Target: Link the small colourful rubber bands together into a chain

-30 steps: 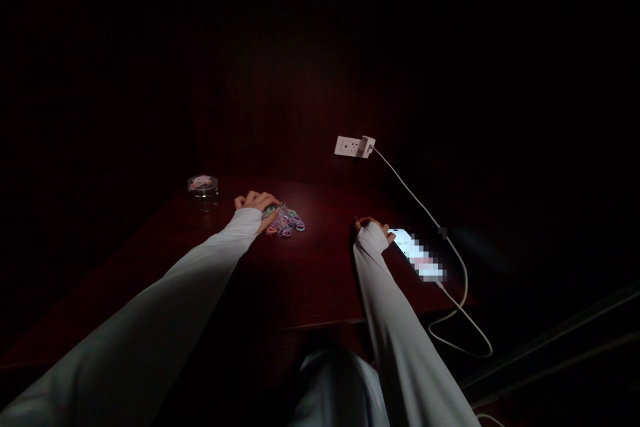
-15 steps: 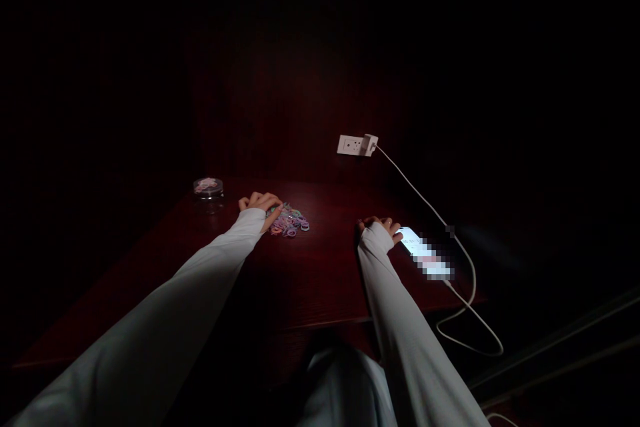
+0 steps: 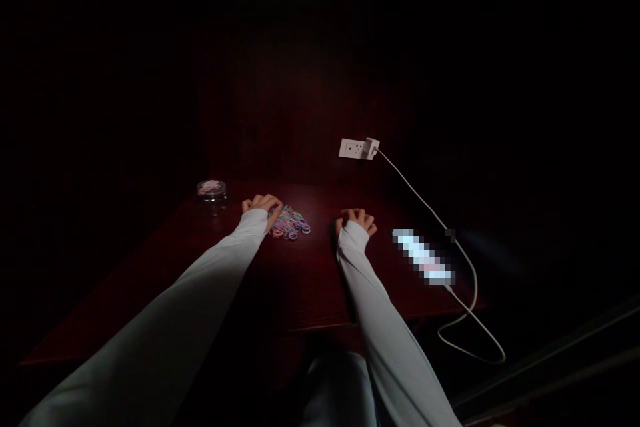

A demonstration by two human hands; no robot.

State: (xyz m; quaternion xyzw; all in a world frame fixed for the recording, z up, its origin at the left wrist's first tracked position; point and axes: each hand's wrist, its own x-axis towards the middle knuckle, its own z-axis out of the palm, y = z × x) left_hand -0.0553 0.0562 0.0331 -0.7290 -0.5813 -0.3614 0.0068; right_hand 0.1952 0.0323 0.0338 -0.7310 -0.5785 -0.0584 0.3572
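Observation:
A loose pile of small coloured bands [image 3: 292, 223] lies on the dark red table [image 3: 305, 287]. At the pile's left edge rests my left hand [image 3: 262, 205], fingers apart and bent, with the thumb beside the bands. To the right of the pile, apart from it, my right hand [image 3: 357, 219] is over the table with its fingers spread and nothing seen in them. A clear round jar [image 3: 212, 193] with a pink-patterned lid stands left of my left hand.
A lit phone [image 3: 424, 257] lies at the right of the table, with a white cable [image 3: 473, 267] running over the table's right side. The cable leads up to a charger [image 3: 371, 147] in a wall socket [image 3: 350, 149].
My right hand has moved left, away from the phone and toward the pile. My left hand stays beside the bands. The view has shifted slightly.

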